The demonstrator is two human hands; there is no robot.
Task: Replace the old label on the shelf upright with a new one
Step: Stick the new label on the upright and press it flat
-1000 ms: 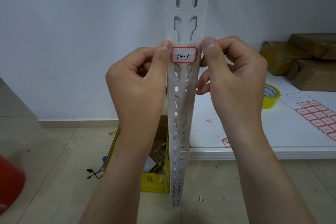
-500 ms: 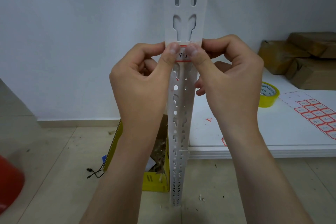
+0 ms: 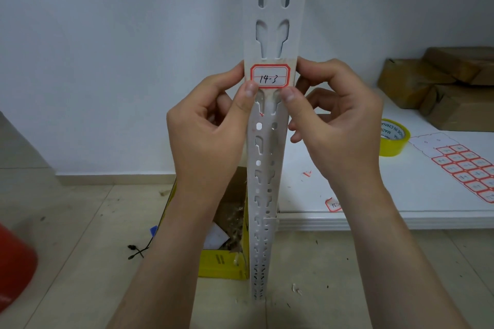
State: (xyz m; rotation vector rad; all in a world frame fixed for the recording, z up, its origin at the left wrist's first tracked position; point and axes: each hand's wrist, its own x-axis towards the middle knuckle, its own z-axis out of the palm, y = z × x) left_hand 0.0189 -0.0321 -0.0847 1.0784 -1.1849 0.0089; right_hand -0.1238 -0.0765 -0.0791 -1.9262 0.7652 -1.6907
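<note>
The new label (image 3: 270, 76), a white sticker with a red border and the handwritten "14-3", lies flat on the front face of the white slotted shelf upright (image 3: 270, 35), under what looks like a band of clear tape, its long axis running across the upright and so crosswise to the upright's vertical run. It sits just above both thumbs: the left hand (image 3: 211, 125) is curled around the upright's left edge with its thumb pressed at the label's lower left corner, and the right hand (image 3: 339, 125) mirrors it on the right edge, thumb pressed just below the lower right corner, fingers hooked behind. Neither hand pinches anything loose; both press against the upright. The two hands are about equally near, so any last smoothing would probably run upward or inward from the thumbs. To the right of the right hand, on the white shelf board (image 3: 374, 195), lie a roll of yellow tape (image 3: 394, 139) whose core reads "MADE IN CHINA", a sheet of red-bordered labels (image 3: 470, 171) with writing too small to read, and a loose label (image 3: 333, 205) that seems to start "15".
</note>
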